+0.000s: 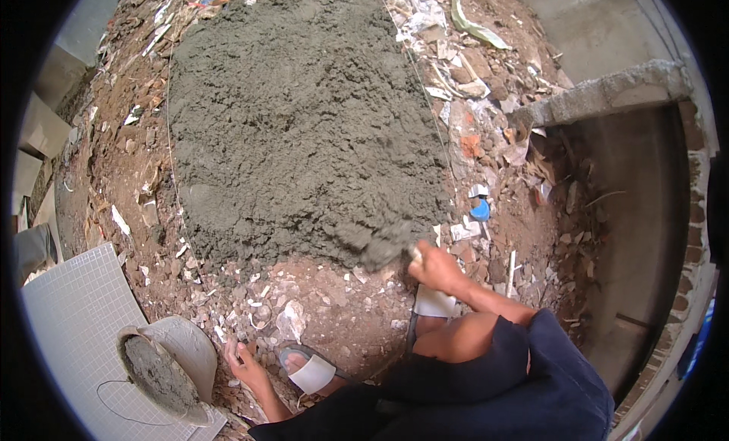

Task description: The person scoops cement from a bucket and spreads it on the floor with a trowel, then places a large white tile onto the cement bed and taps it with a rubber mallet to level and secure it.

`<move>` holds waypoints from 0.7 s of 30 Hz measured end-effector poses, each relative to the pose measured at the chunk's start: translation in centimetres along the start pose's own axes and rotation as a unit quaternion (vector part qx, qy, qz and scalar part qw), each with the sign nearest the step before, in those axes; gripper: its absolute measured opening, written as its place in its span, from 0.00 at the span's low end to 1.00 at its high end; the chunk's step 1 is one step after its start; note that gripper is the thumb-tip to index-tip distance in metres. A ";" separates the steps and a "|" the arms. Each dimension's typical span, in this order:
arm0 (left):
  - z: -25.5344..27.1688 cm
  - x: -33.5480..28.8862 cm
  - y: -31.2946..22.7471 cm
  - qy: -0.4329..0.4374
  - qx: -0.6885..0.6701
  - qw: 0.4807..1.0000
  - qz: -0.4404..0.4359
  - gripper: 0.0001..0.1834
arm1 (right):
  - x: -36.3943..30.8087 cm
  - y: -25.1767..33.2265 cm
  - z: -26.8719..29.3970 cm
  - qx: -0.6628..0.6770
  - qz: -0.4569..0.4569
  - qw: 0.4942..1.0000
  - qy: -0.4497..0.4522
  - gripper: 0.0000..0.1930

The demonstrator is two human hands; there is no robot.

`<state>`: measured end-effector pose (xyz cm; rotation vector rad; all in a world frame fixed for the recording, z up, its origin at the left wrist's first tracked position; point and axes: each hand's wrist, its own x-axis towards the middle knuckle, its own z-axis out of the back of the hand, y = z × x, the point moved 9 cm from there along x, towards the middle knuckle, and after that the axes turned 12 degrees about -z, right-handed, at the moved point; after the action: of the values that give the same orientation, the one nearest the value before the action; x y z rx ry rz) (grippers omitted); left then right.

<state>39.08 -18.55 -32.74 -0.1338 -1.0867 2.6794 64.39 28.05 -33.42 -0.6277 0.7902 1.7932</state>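
Observation:
A broad bed of wet grey mortar [304, 122] covers the ground ahead of me. At its near right edge my right hand [438, 269] is closed around the pale handle of a trowel [387, 245]. The trowel's blade is smeared by motion and coated with mortar, so its outline is unclear. My left hand [249, 366] holds nothing, its fingers loosely apart above the rubble beside my left foot. Just left of that hand a bucket [194, 350] leans over, with grey mortar [159, 373] inside and a thin wire handle hanging out.
Thin strings [168, 114] run along both sides of the bed. A white gridded panel [87, 285] lies under the bucket. Broken rubble and scraps surround the bed, with a blue plastic piece [480, 209] at right. A rough concrete ledge [607, 93] borders a dark recess farther right.

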 end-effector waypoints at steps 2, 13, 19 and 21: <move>0.7 -0.1 0.4 -0.012 -0.002 1.000 -0.013 0.18 | -1.1 0.9 -0.5 0.037 0.030 0.999 -0.026 0.23; 1.2 -0.3 1.6 -0.039 0.018 0.998 0.055 0.19 | 4.4 5.3 16.5 0.251 0.015 0.967 -0.025 0.16; 1.6 -0.8 0.4 -0.026 0.035 0.997 0.069 0.19 | 18.9 15.0 27.8 0.015 -0.047 0.932 -0.360 0.23; 1.7 -1.3 0.4 -0.021 0.040 0.996 0.072 0.19 | 22.4 16.3 27.3 -0.022 -0.049 0.942 -0.332 0.23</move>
<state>39.96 -20.29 -31.81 -0.1472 -1.0174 2.8620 40.20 58.07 -28.48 -0.0596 0.2504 1.7705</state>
